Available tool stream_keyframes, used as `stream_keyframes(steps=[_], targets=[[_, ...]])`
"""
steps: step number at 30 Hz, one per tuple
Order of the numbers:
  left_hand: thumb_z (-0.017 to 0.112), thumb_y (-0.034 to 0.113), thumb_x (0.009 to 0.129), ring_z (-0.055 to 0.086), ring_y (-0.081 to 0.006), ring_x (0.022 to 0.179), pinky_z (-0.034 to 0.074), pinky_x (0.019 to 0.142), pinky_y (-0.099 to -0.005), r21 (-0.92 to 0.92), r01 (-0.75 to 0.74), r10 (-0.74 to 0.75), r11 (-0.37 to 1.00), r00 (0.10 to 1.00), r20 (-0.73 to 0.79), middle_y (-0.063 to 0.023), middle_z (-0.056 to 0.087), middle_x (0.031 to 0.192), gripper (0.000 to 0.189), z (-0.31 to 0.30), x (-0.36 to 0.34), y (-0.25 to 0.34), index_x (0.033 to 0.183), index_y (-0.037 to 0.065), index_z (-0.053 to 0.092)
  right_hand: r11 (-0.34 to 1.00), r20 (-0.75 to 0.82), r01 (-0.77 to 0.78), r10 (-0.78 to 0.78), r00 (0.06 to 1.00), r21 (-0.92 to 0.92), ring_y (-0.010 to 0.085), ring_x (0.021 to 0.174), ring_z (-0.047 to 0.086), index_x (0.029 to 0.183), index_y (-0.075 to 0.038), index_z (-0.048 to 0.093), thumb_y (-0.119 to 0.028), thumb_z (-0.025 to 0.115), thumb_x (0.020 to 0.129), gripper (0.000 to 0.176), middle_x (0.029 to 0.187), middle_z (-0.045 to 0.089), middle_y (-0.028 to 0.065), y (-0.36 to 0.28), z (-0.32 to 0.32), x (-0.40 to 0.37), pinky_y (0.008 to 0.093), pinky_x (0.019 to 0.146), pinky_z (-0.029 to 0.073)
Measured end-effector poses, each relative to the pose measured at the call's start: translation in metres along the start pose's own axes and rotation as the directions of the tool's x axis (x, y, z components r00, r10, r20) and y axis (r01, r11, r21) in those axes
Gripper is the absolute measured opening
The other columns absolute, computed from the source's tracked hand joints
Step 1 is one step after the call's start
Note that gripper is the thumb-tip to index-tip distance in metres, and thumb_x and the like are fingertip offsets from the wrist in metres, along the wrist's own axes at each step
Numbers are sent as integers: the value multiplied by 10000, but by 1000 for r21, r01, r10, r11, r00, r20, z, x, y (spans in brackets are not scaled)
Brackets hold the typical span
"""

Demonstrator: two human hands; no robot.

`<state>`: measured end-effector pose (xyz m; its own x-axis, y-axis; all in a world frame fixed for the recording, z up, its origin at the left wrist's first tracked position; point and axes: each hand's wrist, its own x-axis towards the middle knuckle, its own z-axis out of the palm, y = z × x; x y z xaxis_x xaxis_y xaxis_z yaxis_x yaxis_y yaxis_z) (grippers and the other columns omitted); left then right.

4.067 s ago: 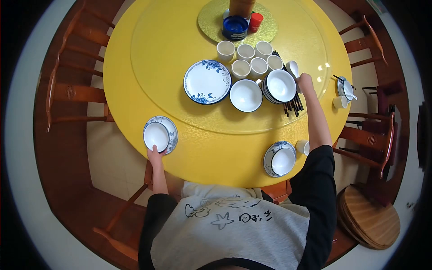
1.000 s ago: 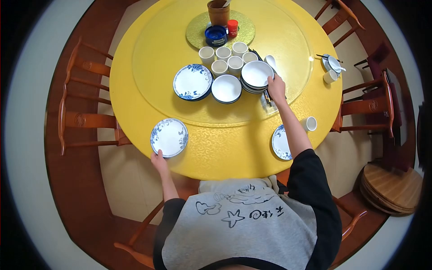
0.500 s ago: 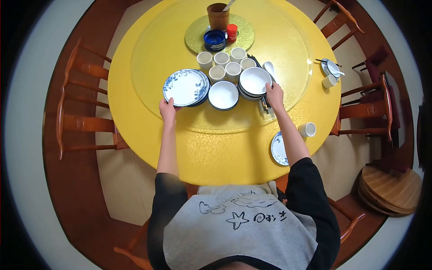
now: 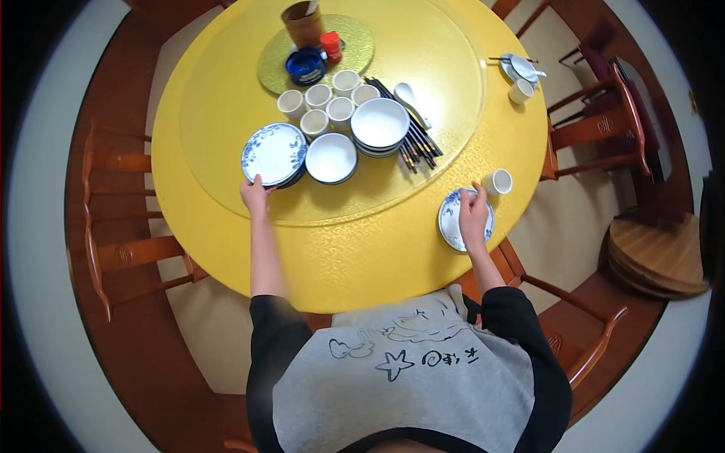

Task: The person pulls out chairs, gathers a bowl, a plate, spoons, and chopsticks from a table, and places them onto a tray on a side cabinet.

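My left hand [image 4: 257, 196] grips the near rim of a stack of blue-patterned white plates [image 4: 273, 154], thumb on top and fingers partly hidden below. Over a single blue-rimmed plate [image 4: 451, 220] at the table's near right is my right hand [image 4: 473, 215], fingers apart with nothing visible in them. A white cup [image 4: 498, 182] stands just beyond it. To the right of the plate stack are a white bowl [image 4: 331, 158] and a taller stack of bowls [image 4: 380, 123]. Several white cups [image 4: 340, 111] stand behind them. Dark chopsticks [image 4: 420, 140] and a white spoon [image 4: 405, 95] lie beside the bowls.
A glass turntable [image 4: 226, 198] covers the middle of the round yellow table [image 4: 355, 264]. Farther back stand a brown container [image 4: 303, 29], a blue ashtray [image 4: 306, 68] and a red-capped jar [image 4: 331, 47]. A place setting [image 4: 519, 69] lies at the right edge; wooden chairs [image 4: 596, 128] surround the table.
My right hand has left the bowl stack and moved right and nearer, over the single plate. My left hand stays on the plate stack. The view has turned to the right.
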<state>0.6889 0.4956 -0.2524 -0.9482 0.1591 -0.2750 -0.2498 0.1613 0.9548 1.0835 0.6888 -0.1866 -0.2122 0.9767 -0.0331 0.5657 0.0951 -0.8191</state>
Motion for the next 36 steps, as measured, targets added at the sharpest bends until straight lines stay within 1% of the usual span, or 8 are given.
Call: stream_keyframes(steps=[3,6,14,18,21,25,33,36], targets=[[519,132,797,576,-216,616,516,478,-279,95,-30,29,995,999,13,-170,548,785,225,-7,10,-3,832,-84,466,977,-126,-64,39,991,-205,241,756,505,1095,23,420,-186,519,798,377,781,499,123,68,-16,-14,324,674,397],[524,350,725,577,-291,648,452,589,-354,752,-108,93,650,994,61,-198,578,714,415,-29,37,-8,805,-57,545,799,-317,-167,-31,948,-578,290,861,492,1068,23,425,-181,523,791,358,901,497,165,107,-14,-30,348,743,394],[486,385,728,547,-366,832,418,744,-401,847,-210,131,489,977,167,-229,582,830,454,-19,22,9,821,-52,568,850,131,-488,470,873,199,328,651,532,826,33,479,-182,524,797,222,656,541,148,129,-17,-26,371,629,427],[475,388,739,536,-374,869,413,763,-410,863,-187,121,469,982,147,-234,574,873,465,-17,14,7,867,-52,556,953,-333,-170,80,940,-250,309,675,532,830,46,472,-187,543,785,247,704,543,152,134,-26,-27,366,638,421],[470,392,751,528,-377,888,410,776,-411,865,-164,147,475,983,106,-227,569,910,465,-15,5,3,904,-42,541,898,-280,-182,69,958,-401,291,697,538,846,50,472,-198,570,766,278,735,549,165,174,-29,-21,363,651,421],[462,397,767,525,-373,901,407,782,-418,883,-135,144,450,987,77,-227,562,934,476,-7,-11,15,946,-41,513,879,-79,-475,476,876,26,128,619,539,870,35,476,-179,610,751,279,750,554,86,199,-32,-7,262,519,428],[406,459,822,547,-333,866,424,745,-409,878,-30,203,478,976,-77,-186,576,855,468,-5,-42,26,941,13,481,709,156,-471,464,872,525,127,598,543,921,-32,405,-82,537,801,185,749,562,66,173,-52,-23,239,489,443],[411,369,854,546,-279,737,422,660,-369,684,-341,212,645,940,268,-144,566,771,350,3,-120,38,869,28,490,667,240,-420,348,906,616,122,622,546,911,-47,398,-71,521,815,157,773,566,72,149,-54,-35,238,518,461]])
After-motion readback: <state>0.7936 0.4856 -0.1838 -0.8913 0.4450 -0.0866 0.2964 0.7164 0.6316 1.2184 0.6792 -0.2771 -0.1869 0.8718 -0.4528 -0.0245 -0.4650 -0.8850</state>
